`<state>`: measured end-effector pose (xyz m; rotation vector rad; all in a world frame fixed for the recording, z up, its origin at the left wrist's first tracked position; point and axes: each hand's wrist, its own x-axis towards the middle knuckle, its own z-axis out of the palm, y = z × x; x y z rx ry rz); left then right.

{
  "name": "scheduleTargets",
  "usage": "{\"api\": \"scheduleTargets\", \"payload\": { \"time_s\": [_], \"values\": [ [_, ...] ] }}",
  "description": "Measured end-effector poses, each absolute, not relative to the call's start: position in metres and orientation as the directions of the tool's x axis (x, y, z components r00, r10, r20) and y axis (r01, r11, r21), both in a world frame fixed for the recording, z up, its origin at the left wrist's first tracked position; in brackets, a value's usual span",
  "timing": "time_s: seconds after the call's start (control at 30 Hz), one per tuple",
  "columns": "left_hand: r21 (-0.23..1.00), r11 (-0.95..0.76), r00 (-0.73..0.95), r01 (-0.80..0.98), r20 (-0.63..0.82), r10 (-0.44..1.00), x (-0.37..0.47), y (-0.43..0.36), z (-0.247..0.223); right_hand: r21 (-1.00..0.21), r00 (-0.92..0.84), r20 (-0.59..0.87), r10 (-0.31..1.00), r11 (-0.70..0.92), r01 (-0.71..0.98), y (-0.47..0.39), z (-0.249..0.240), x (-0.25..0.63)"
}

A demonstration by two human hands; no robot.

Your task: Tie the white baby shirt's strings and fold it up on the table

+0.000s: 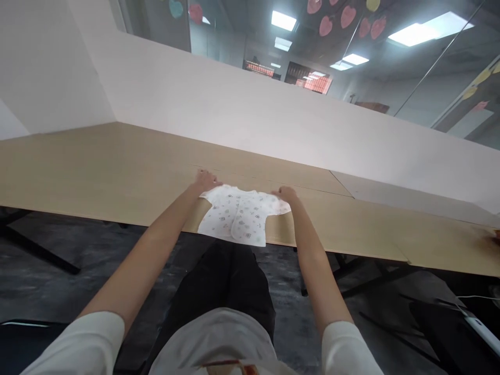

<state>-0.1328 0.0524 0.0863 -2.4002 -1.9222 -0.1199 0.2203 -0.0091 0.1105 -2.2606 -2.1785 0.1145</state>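
A small white baby shirt (246, 216) with a scattered print and a front overlap is spread flat on the tan table, its lower hem at the table's front edge. My left hand (206, 180) is closed on the end of the sleeve on the left, near the shoulder line. At the opposite sleeve, my right hand (287, 194) has its fingers pinched together on the upper edge of the cloth. The fingertips of both hands are small and partly hidden in this view.
The long tan table (128, 166) runs across the view, with visible seams, against a white wall (219, 104). Above the wall is a glass window with heart-shaped stickers (348, 17). Dark chairs (449, 328) and black table legs (42, 250) stand below.
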Motion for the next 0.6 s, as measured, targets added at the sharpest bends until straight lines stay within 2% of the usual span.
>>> {"api": "scheduleTargets", "payload": {
  "time_s": [0.1, 0.3, 0.5, 0.6],
  "values": [
    [-0.017, -0.171, 0.171, 0.985, 0.005, 0.985, -0.167, 0.055, 0.06, -0.076, -0.023, -0.133, 0.991, 0.013, 0.997, -0.014, 0.087, 0.235],
    [0.076, -0.085, 0.093, 0.993, -0.102, 0.99, -0.229, 0.06, 0.053, -0.08, 0.001, -0.103, 0.995, -0.01, 0.997, -0.022, 0.072, 0.262],
    [0.124, -0.038, 0.046, 0.992, -0.063, 0.997, -0.246, 0.056, 0.071, -0.095, 0.045, 0.066, 0.997, -0.039, 0.995, -0.021, 0.081, 0.278],
    [0.121, -0.018, 0.017, 0.992, 0.005, 1.0, -0.239, 0.052, 0.075, -0.027, 0.122, 0.11, 0.986, -0.12, 0.992, -0.016, 0.09, 0.284]
  ]
}}
